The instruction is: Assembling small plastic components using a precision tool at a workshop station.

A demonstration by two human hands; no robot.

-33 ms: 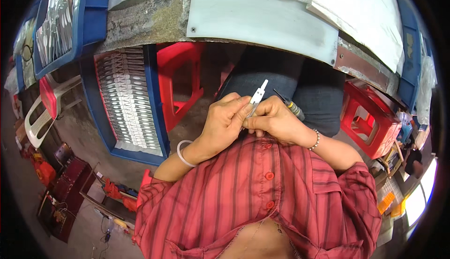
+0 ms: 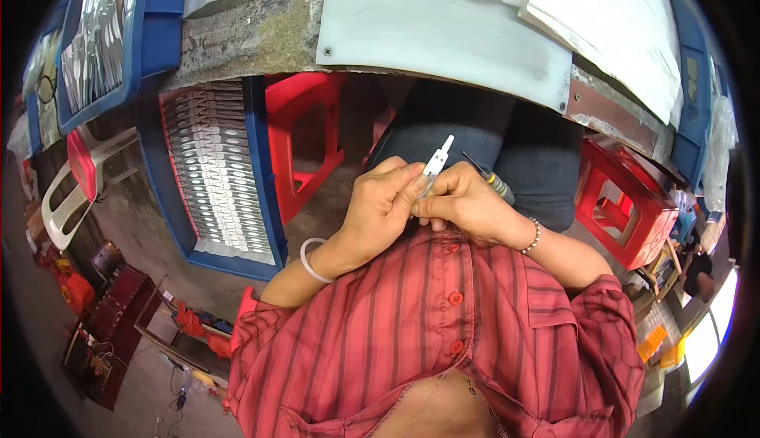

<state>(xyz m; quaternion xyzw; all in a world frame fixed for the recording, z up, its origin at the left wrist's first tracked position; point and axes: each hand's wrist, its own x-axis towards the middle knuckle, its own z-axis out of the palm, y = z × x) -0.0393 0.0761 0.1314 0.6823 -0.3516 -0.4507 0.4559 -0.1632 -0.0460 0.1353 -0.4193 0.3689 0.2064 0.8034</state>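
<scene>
In front of my shirt, both hands meet around a slim, flat, silvery metal piece [image 2: 435, 162] with a narrow tip and small dark holes. My left hand [image 2: 381, 202] pinches it from the left, thumb along its side. The fingers of my right hand [image 2: 473, 207] are closed at its lower end, which they partly hide. The tip points up and away, slightly right. Just beyond my right hand is a tool with a thin dark shaft and a clear yellowish handle [image 2: 499, 187], seemingly a screwdriver, over my thigh; whether my fingers touch it I cannot tell.
A blue tray [image 2: 279, 232] with rows of similar metal pieces stands at left; another blue bin [image 2: 158, 38] of metal pieces is above it. The worktable's edge plate [image 2: 443, 38] lies ahead. Red stools [image 2: 305, 145] stand under the table and at right.
</scene>
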